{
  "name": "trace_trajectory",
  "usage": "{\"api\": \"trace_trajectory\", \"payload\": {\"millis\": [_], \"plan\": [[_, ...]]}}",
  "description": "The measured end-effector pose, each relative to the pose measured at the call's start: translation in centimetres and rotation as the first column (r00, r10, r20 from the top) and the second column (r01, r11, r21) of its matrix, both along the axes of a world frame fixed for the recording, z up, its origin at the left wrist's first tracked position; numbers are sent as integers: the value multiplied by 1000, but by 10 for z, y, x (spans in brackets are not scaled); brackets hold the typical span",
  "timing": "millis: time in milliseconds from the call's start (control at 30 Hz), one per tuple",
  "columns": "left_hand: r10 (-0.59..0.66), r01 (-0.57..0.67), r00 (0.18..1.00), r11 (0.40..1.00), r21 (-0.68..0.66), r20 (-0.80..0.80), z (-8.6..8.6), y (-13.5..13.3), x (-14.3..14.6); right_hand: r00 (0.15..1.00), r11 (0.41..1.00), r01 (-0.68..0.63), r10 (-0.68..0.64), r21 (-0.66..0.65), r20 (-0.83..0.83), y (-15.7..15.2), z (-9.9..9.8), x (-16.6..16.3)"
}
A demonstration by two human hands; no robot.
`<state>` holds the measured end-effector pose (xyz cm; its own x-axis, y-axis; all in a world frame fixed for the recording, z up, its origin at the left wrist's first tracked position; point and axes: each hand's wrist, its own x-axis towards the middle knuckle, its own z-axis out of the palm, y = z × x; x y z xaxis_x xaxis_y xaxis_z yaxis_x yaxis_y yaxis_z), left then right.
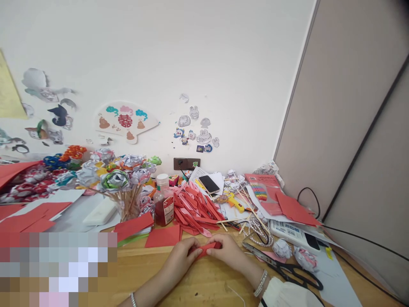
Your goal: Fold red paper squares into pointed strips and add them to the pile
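My left hand (pixel 180 259) and my right hand (pixel 230 253) meet over the wooden table (pixel 204 285), fingers pinched on a folded piece of red paper (pixel 207 248) held between them. A red paper square (pixel 163 236) lies just beyond my left hand. Behind it sits a heap of folded red paper strips (pixel 194 209). Black scissors (pixel 289 269) lie right of my right wrist, which wears a beaded bracelet.
A small bottle of red liquid (pixel 163 204) stands by a jar of paper flowers on sticks (pixel 123 181). A phone (pixel 208 183), yellow glue gun (pixel 235 204), wooden sticks, pearl string and red sheets (pixel 292 207) clutter the right. Cables run along the right wall.
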<state>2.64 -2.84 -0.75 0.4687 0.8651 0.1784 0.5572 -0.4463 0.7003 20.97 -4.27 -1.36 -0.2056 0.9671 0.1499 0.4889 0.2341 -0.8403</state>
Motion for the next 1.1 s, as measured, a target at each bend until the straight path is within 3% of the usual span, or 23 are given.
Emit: {"api": "trace_trajectory", "payload": {"millis": [200, 567, 1100], "plan": [[-38, 39, 999, 999, -32, 21, 0, -2, 1, 999, 1000, 12, -13, -21, -37, 0, 0, -2], [-46, 78, 986, 977, -200, 158, 1, 0, 0, 959, 978, -166, 132, -122, -251, 0, 0, 2], [15, 47, 974, 963, -264, 227, 5, -1, 2, 939, 967, -214, 165, -137, -303, 2, -2, 5]]}}
